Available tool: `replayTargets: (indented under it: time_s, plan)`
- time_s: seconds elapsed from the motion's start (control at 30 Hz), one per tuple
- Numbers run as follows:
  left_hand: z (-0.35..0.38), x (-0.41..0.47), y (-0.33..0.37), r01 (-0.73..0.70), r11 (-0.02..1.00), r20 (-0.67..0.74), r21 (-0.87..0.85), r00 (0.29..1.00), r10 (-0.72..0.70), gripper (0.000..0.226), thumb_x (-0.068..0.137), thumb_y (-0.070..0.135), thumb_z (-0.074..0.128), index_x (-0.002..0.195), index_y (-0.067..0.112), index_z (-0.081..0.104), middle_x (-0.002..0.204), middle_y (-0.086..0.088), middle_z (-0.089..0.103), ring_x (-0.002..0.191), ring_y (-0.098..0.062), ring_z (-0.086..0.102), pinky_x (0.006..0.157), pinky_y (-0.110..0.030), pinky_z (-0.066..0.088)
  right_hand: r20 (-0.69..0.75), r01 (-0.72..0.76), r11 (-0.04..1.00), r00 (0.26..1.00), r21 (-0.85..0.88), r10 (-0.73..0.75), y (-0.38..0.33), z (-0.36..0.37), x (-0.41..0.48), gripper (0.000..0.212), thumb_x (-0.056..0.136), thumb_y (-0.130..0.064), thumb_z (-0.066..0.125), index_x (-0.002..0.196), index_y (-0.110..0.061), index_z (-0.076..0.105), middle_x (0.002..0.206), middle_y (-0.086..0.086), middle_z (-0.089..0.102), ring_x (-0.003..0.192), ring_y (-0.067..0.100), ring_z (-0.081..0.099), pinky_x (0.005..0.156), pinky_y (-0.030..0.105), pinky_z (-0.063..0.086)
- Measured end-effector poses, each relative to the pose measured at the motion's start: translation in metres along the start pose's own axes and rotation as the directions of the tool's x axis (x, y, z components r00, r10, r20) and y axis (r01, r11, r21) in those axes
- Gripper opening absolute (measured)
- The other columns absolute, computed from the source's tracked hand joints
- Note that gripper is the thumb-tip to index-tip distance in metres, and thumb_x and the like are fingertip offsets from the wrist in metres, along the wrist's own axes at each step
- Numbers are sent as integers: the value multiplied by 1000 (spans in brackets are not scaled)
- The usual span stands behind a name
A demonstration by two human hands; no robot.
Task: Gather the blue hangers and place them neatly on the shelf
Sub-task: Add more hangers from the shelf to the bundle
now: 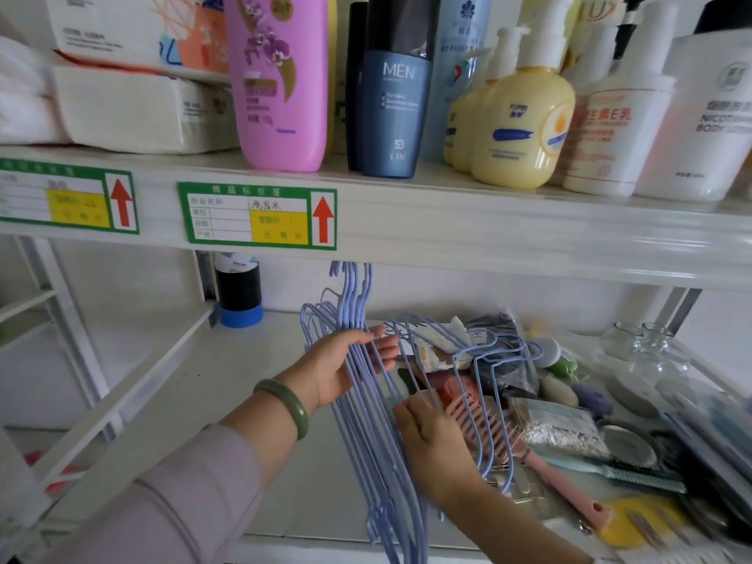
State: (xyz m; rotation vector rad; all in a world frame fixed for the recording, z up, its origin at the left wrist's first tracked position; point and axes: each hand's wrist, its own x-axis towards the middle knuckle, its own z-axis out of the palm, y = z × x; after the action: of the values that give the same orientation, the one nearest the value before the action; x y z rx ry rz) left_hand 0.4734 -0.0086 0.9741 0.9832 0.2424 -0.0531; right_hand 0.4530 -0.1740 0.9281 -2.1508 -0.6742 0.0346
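Observation:
A bundle of several blue hangers [366,421] stands upright on the lower white shelf [244,400], hooks up near the underside of the upper shelf. My left hand [342,364], with a green bangle on its wrist, is closed around the bundle's middle. More blue hangers [488,352] lie to the right, tangled over a pile of small goods. My right hand [431,445] pinches a bar of one of these loose hangers beside a pink comb [508,441].
The upper shelf [447,230] carries shampoo and lotion bottles, tissue packs and green price labels. A black bottle with a blue cap [238,295] stands at the back of the lower shelf. Combs, brushes, glass jars [647,348] and packets crowd the right side.

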Motion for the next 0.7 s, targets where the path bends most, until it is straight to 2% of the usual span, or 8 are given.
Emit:
replayTargets:
  time_s: [0.1, 0.17, 0.27, 0.33, 0.43, 0.57, 0.63, 0.7]
  plan:
    - [6, 0, -3, -34, 998, -36, 60, 999, 36, 24, 96, 15, 45, 85, 3, 62, 60, -6, 74, 58, -16, 73, 58, -28, 61, 68, -29, 999, 997, -20, 31, 15, -6, 2, 38, 97, -33, 38, 65, -15, 50, 57, -4, 49, 51, 12, 47, 50, 23, 37]
    - [6, 1, -7, -36, 996, -46, 76, 998, 40, 24, 96, 12, 44, 84, 1, 62, 59, -6, 74, 58, -16, 73, 57, -28, 61, -9, -134, 989, 991, -61, 134, 37, -18, 16, 36, 97, -29, 39, 64, -22, 50, 57, -4, 53, 48, 7, 52, 44, 15, 40]
    - [3, 3, -11, -24, 994, -28, 106, 999, 27, 20, 95, 7, 46, 87, -1, 63, 66, -8, 76, 65, -17, 74, 61, -28, 61, -137, -281, 899, 959, -337, 249, 76, -39, 44, 25, 89, -13, 43, 91, -21, 66, 86, 2, 68, 69, 14, 64, 57, 21, 49]
    - [5, 4, -12, -21, 991, -11, 132, 1000, 23, 19, 94, 3, 46, 89, -3, 63, 67, -8, 76, 65, -17, 74, 62, -27, 61, -115, -336, 830, 941, -444, 319, 92, -43, 55, 26, 87, -12, 46, 101, -17, 67, 97, 6, 68, 78, 18, 64, 62, 22, 46]
    - [8, 7, -14, -14, 989, -7, 147, 1000, 15, 16, 92, -2, 46, 93, -5, 61, 69, -10, 76, 65, -18, 74, 60, -27, 61, -73, -335, 799, 935, -500, 346, 91, -41, 59, 21, 92, -14, 45, 80, -16, 62, 66, -3, 62, 55, 9, 57, 44, 15, 39]
    - [9, 10, -15, -21, 983, -8, 180, 1000, 23, 17, 88, -8, 49, 98, -1, 61, 85, -13, 76, 71, -22, 73, 62, -28, 60, -135, -411, 855, 912, -317, 388, 80, -40, 66, 26, 95, -23, 40, 87, -15, 64, 60, -1, 57, 49, 11, 50, 43, 19, 36]
    - [10, 10, -16, -27, 983, -5, 181, 1000, 28, 21, 87, -10, 50, 104, -2, 60, 96, -16, 73, 76, -23, 72, 66, -29, 61, -147, -435, 878, 899, -199, 412, 72, -42, 66, 33, 93, -26, 43, 67, -17, 62, 53, -2, 53, 48, 12, 47, 44, 21, 33]
    - [12, 10, -17, -18, 988, 2, 155, 1000, 18, 23, 87, -13, 47, 106, -5, 58, 100, -18, 69, 84, -25, 70, 69, -30, 61, -126, -413, 902, 909, -128, 398, 57, -43, 64, 33, 88, -16, 47, 55, -17, 52, 50, -2, 48, 45, 12, 42, 42, 21, 30]
